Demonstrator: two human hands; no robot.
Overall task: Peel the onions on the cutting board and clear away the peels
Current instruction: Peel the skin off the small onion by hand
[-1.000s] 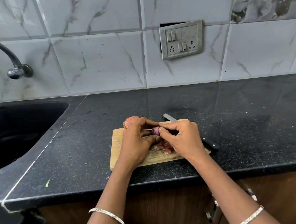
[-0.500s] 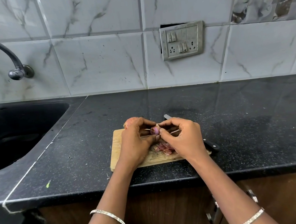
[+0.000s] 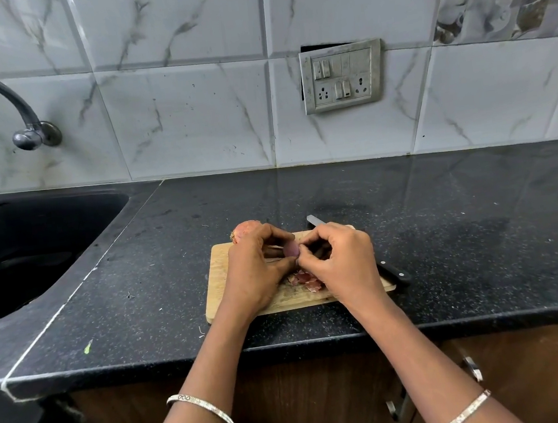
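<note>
- Onions come last in size, so we begin with the black speckled counter (image 3: 446, 245), which carries everything we work on and runs from the sink to the right edge of view.
- At the left we see the black sink (image 3: 78, 246), sunk into that counter, with a curved metal tap (image 3: 15, 104) on the tiled wall above it.
- On the wall tiles behind sits a metal switch and socket plate (image 3: 342, 77).
- Near the counter's front edge lies our wooden cutting board (image 3: 219, 279), flat on the surface.
- Our left hand (image 3: 256, 272) is over the board, fingers closed on a small purple onion (image 3: 290, 248) held just above the board.
- Our right hand (image 3: 342, 266) meets it from the other side, thumb and fingertips pinched together at the same onion's skin.
- A black-handled knife (image 3: 392, 272) lies across the board's right side, its blade tip showing beyond our right hand.
- A larger unpeeled onion (image 3: 245, 230) rests at the board's far left corner, touching our left knuckles in view.
- A small heap of reddish peels (image 3: 307, 279) lies on the board beneath our hands.
</note>
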